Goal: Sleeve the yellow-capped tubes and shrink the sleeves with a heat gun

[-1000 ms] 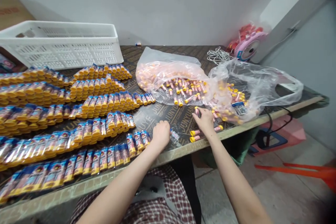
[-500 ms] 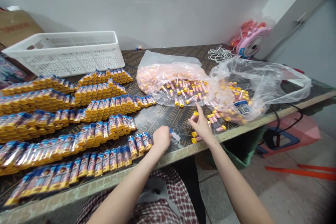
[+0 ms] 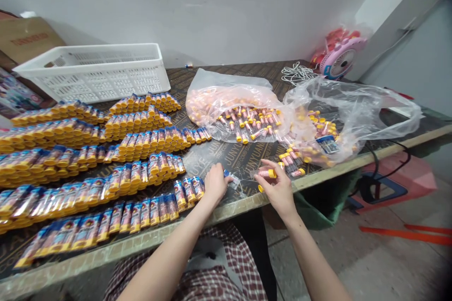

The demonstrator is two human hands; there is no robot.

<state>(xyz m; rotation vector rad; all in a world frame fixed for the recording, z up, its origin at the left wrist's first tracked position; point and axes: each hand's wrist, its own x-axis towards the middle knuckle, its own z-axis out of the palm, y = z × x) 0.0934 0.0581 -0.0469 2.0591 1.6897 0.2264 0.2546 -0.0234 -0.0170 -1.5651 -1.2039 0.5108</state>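
Note:
My left hand point(image 3: 216, 182) is closed on the edge of a small clear wrapper with a blue end point(image 3: 233, 179), near the table's front edge. Between the thumb and fingers of my right hand point(image 3: 277, 187) is a pink tube with a yellow cap point(image 3: 267, 174). More loose tubes point(image 3: 292, 157) lie just right of that hand. Behind them a clear bag point(image 3: 229, 99) spills many yellow-capped tubes. Rows of wrapped tubes with blue tops and yellow bottoms point(image 3: 130, 174) are stacked to the left of my left hand.
A white plastic basket point(image 3: 102, 73) stands at the back left beside a cardboard box point(image 3: 30, 37). At the right lie another clear bag point(image 3: 367, 103), a white cable point(image 3: 298, 73) and a pink fan point(image 3: 341, 62). The table's front edge point(image 3: 243, 204) runs before me.
My right hand has closed on a yellow-capped tube, where before its index finger pointed forward over the loose tubes. My left hand stays at the wrapper, its fingers slightly shifted. The view has moved slightly.

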